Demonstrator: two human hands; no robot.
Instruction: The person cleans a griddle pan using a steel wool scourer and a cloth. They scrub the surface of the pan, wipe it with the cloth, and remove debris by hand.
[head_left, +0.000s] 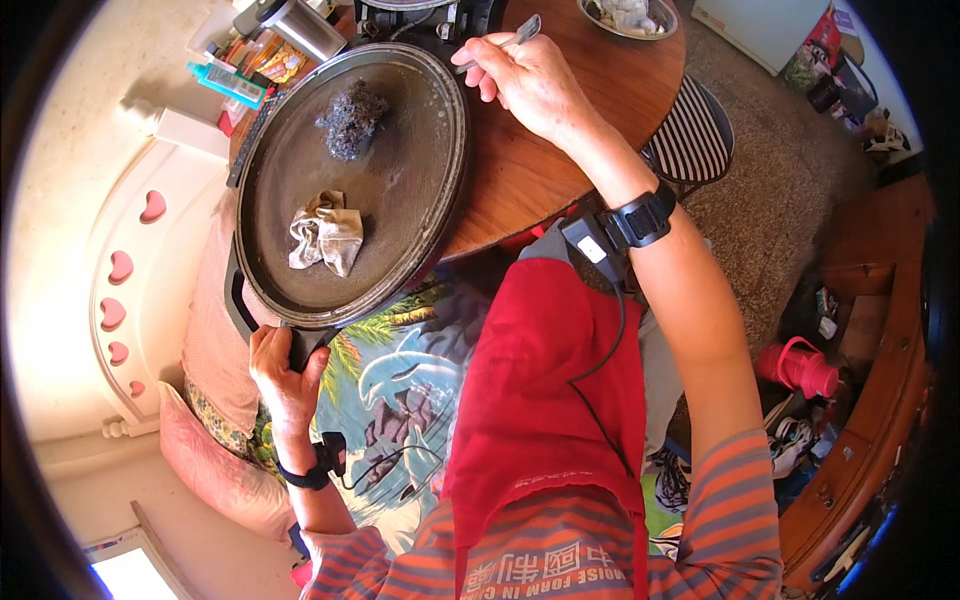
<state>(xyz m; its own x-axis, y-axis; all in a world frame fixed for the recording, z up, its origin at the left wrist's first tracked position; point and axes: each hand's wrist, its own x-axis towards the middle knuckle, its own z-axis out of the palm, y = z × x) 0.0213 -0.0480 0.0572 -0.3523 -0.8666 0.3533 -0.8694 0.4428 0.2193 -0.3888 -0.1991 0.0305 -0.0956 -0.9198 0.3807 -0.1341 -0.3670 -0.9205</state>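
Observation:
A large round dark pan (400, 200) with a raised rim lies tilted at the table's edge. My left hand (285, 375) is closed around its black handle (303, 343) at the near side. On the pan's surface sit a clump of dark steel wool (352, 118) and, nearer to me, a crumpled dirty whitish rag (328, 236). Just beyond the pan's right rim, my right hand (525, 85) is raised over the table. Its fingers pinch a slim grey metal tool (527, 30), whose end sticks out above the hand; its exact kind is hidden by my fingers.
The pan rests partly over a round wooden table (570, 150). Behind it stand a black appliance base (440, 18), a metal cup (300, 28) and a teal tube (228, 84). A metal bowl (630, 18) is at the far right, with a striped stool (692, 130) below. A bed (400, 390) lies left.

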